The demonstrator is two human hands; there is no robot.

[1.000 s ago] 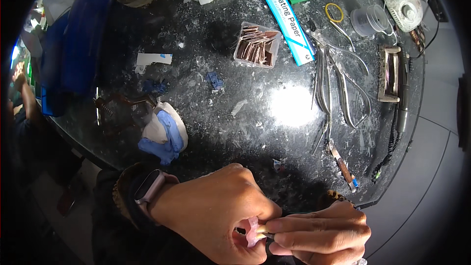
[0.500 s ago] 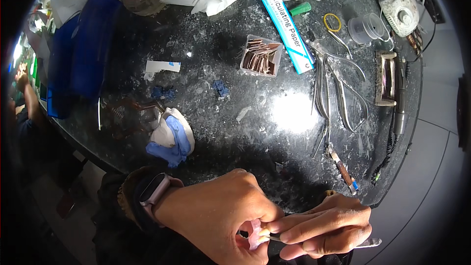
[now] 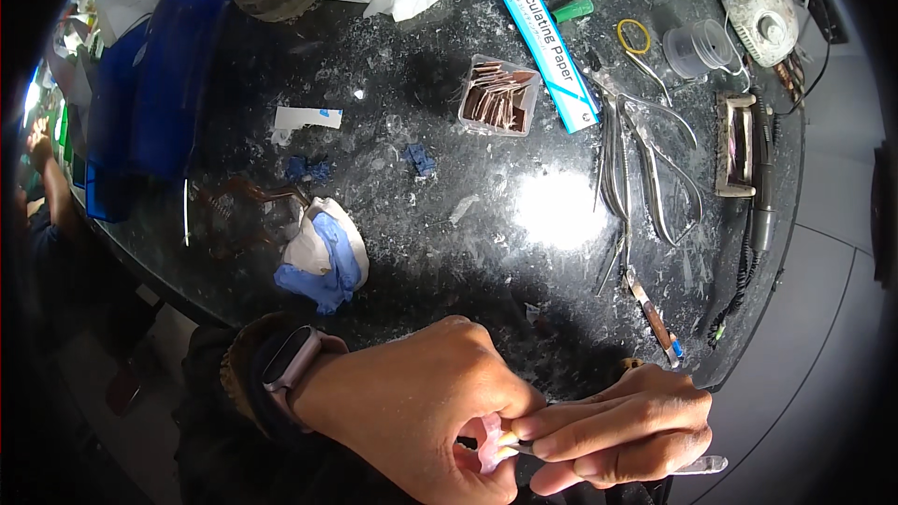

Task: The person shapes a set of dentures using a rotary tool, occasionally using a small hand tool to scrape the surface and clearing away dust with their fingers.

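Note:
At the front edge of the bench, my left hand [image 3: 435,411] pinches a small pink denture piece [image 3: 490,441] between thumb and forefinger. Pale teeth [image 3: 508,440] on that piece face right. A thin metal hand instrument is gripped by my right hand [image 3: 627,435], its dark tip touching or very close to the teeth. The flat end of the instrument [image 3: 703,466] sticks out beyond my right palm. My fingers hide most of its shaft. Beyond my left wrist, a white plaster cast [image 3: 309,248] with blue material [image 3: 339,262] over it sits on the bench.
Several metal pliers [image 3: 645,159] lie at the right, with a brown-handled instrument [image 3: 657,318] nearer me. A clear box of brown-edged pieces [image 3: 499,98] stands beside a blue-and-white carton [image 3: 552,56]. Blue bins [image 3: 159,84] stand at the left; a handpiece [image 3: 764,187] lies far right.
The right hand has shifted very slightly, and the instrument tip stays at the teeth. The left hand keeps its pinch on the denture piece. The bench appears slightly higher in view.

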